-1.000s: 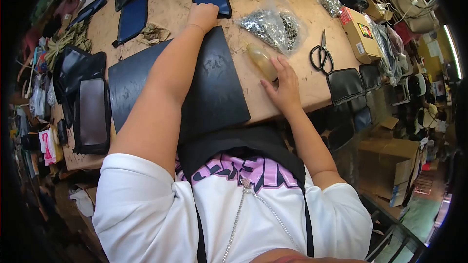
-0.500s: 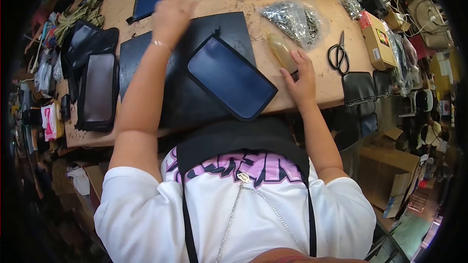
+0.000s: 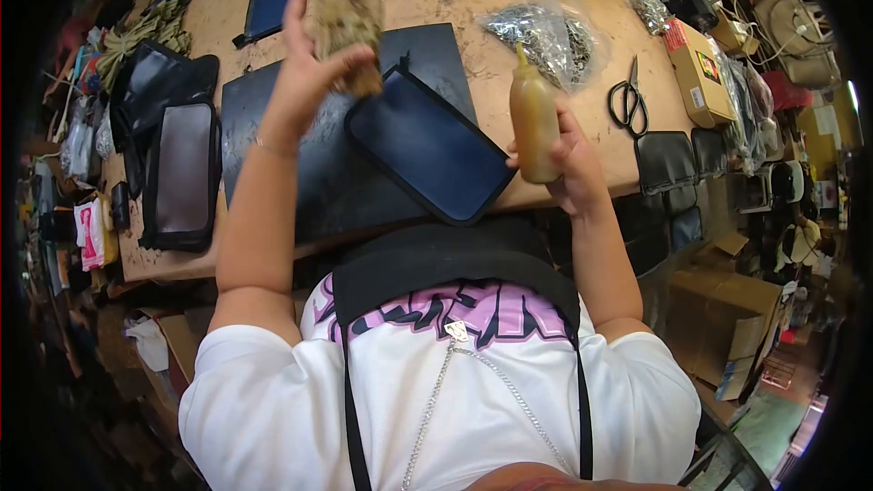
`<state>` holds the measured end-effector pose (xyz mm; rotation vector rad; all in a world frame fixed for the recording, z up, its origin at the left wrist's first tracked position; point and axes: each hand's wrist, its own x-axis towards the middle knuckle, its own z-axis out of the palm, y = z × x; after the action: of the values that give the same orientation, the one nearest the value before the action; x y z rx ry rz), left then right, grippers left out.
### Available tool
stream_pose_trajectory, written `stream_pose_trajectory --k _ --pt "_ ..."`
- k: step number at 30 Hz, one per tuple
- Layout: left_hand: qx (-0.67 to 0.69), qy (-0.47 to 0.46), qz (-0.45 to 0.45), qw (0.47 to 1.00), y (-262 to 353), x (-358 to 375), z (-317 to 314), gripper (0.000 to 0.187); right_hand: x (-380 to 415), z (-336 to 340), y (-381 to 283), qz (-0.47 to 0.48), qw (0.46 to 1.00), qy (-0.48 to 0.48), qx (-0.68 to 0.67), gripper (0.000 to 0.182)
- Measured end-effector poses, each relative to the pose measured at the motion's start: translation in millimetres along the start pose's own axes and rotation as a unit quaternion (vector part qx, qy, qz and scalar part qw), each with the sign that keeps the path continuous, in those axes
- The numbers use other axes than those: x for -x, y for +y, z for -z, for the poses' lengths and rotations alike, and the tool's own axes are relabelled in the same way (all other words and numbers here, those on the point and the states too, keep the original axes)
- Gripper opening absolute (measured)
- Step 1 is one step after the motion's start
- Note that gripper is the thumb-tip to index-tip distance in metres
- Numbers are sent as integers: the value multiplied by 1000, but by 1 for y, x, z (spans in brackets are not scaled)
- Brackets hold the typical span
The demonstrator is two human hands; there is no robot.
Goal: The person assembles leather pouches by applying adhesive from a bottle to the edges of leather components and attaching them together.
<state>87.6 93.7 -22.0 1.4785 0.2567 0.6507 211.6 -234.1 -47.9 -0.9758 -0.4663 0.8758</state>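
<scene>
My left hand (image 3: 307, 77) is raised over the black sheet (image 3: 273, 159), closed on a mottled brown sponge-like block (image 3: 350, 32) that is blurred by motion. In my right hand (image 3: 578, 162) a squeeze bottle (image 3: 535, 123) stands nearly upright, its narrow tip pointing away from me. The bottle holds something yellowish brown. Between my hands lies a dark blue panel with black edging (image 3: 432, 145), partly on the black sheet and slanted across it.
Black-handled scissors (image 3: 627, 109) and a plastic bag of metal pieces (image 3: 555, 41) lie to the right, near a cardboard box (image 3: 700, 73). Black pouches (image 3: 185, 173) are stacked at the left. Another blue piece (image 3: 275, 0) is at the far side.
My right hand has picked the bottle up off the table and turned it upright. My left hand, blurred and farther forward before, has come back toward me with the brown block.
</scene>
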Motion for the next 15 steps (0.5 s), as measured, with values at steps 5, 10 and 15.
stream_pose_trajectory --k 5,10,15 --pt "322 -128 203 916 22 82 -51 86 0 -37 -3 -117 990 -65 46 81" --pt "333 -100 224 911 24 89 -53 56 -5 -51 -4 -144 979 -124 81 76" --pt "215 -41 178 959 19 91 -63 41 -10 -70 8 94 884 -74 452 65"
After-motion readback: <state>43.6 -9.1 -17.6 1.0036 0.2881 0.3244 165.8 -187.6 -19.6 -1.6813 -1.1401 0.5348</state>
